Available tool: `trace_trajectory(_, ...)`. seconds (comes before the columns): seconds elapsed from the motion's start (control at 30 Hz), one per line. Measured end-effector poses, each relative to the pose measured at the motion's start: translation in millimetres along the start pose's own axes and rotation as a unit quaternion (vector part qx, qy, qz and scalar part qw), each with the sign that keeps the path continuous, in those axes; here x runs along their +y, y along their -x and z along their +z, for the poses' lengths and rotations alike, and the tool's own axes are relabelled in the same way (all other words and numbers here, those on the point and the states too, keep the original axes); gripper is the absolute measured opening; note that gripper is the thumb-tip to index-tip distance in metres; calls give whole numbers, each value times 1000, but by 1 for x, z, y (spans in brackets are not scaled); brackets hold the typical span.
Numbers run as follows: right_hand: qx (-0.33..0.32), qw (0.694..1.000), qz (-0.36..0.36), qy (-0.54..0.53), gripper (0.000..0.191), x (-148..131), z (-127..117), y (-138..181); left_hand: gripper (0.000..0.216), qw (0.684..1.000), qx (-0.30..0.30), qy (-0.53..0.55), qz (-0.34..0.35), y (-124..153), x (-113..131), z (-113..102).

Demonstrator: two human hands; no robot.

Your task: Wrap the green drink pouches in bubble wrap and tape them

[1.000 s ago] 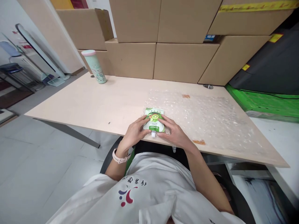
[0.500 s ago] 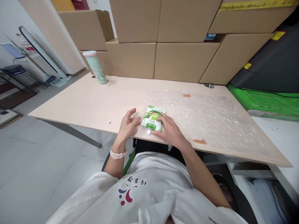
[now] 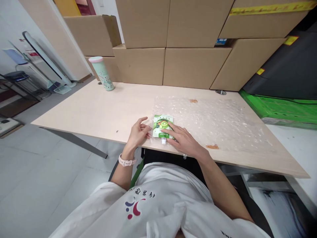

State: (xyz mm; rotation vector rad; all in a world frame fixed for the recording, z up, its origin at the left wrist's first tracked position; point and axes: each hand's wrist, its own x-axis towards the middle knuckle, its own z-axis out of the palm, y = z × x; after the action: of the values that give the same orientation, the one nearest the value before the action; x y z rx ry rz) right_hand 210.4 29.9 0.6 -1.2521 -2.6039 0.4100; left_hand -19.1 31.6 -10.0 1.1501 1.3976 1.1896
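Note:
A green and white food pouch (image 3: 158, 127) with a kiwi picture and a white spout cap lies flat on the left end of a clear bubble wrap sheet (image 3: 210, 122). Its cap points toward my body. My right hand (image 3: 184, 140) rests on the pouch's right side, fingers stretched out over it. At the sheet's left edge, my left hand (image 3: 139, 133) pinches the bubble wrap between thumb and fingers, with the index finger raised. A pink watch band circles my left wrist.
Cardboard boxes (image 3: 138, 66) are stacked along the back of the table (image 3: 81, 109). A mint tumbler (image 3: 103, 74) with a pink lid stands at the back left. To the right are a green crate (image 3: 284, 109) and a dark case (image 3: 279, 72). Orange tape pieces (image 3: 212, 146) stick to the wrap.
The pouch has turned straighter and shifted slightly right. My right hand has slid along with it, its fingers now flatter across the pouch. My left hand has moved a little right at the wrap's edge.

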Motion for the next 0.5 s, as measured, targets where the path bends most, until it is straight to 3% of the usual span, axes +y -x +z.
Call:
trace_trajectory(0.27,102,993,-38,-34,35,15,23,6,58,999,13,-9,30,-5,-7,3)
trace_trajectory(0.5,151,985,-28,-82,37,12,25,16,50,982,27,181,46,-5,0,18)
